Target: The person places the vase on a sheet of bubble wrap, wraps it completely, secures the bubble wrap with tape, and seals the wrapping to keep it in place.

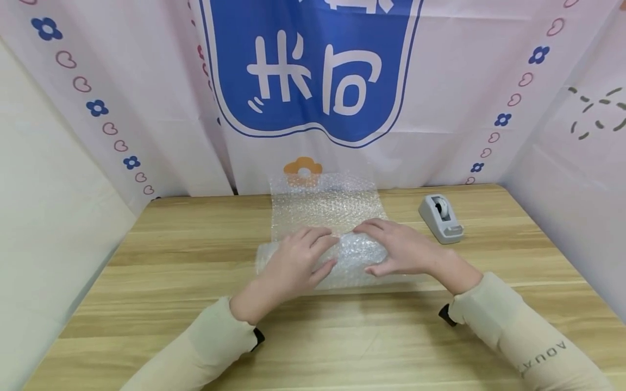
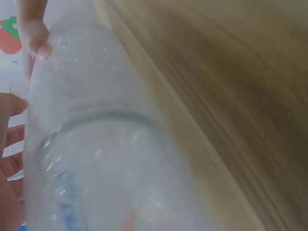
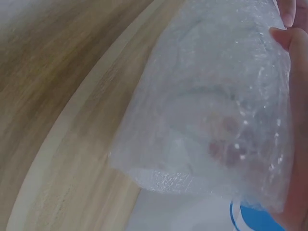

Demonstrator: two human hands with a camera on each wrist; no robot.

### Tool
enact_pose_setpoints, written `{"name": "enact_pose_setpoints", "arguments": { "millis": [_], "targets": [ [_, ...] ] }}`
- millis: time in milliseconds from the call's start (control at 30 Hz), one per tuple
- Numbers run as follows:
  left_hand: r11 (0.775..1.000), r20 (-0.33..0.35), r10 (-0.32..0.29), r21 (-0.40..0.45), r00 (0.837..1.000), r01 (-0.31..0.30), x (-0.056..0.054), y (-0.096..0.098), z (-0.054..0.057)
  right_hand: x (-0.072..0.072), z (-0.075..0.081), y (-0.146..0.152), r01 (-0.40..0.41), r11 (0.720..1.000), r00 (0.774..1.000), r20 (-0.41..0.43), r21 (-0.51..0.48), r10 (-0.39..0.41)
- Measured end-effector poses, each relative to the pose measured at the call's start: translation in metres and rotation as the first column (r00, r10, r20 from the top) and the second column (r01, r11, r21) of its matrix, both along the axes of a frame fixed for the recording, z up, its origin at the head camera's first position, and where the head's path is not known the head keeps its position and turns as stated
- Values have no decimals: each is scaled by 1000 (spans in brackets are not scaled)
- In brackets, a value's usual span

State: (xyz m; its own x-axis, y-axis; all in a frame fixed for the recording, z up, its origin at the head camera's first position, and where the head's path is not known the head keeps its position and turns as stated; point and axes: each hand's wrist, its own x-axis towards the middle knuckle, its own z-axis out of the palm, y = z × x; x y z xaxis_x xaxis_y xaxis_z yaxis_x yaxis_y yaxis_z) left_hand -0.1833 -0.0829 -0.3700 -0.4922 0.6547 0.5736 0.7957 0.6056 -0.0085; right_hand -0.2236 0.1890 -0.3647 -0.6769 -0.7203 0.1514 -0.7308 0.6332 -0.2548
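A roll of clear bubble wrap (image 1: 361,254) lies crosswise on the table, its loose sheet (image 1: 325,210) stretching away to the back. My left hand (image 1: 293,263) holds the left part of the roll, fingers bent over the top and thumb on the near side. Toward the right end, my right hand (image 1: 403,248) grips it with fingers over the far side and thumb in front. Both wrist views show something inside the wrapped bundle (image 2: 110,159), with a dark curved line and faint coloured patches. Its kind cannot be made out through the layers.
A grey tape dispenser (image 1: 441,218) stands on the wooden table (image 1: 186,239) at the back right. Behind the table hangs a white curtain (image 1: 455,108) with a blue printed shape; the sheet's far end reaches up against it. Pale walls flank both sides.
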Motion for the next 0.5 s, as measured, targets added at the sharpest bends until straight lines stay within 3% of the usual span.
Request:
{"name": "enact_pose_setpoints", "arguments": {
  "millis": [267,500],
  "targets": [
    [981,33,100,-173,994,-93,5,2,-3,-8,-5,8,32,997,993,119,-70,-24],
    [961,109,150,-248,983,-120,4,5,3,-11,-1,8,58,996,986,161,-70,-46]
  ]
}}
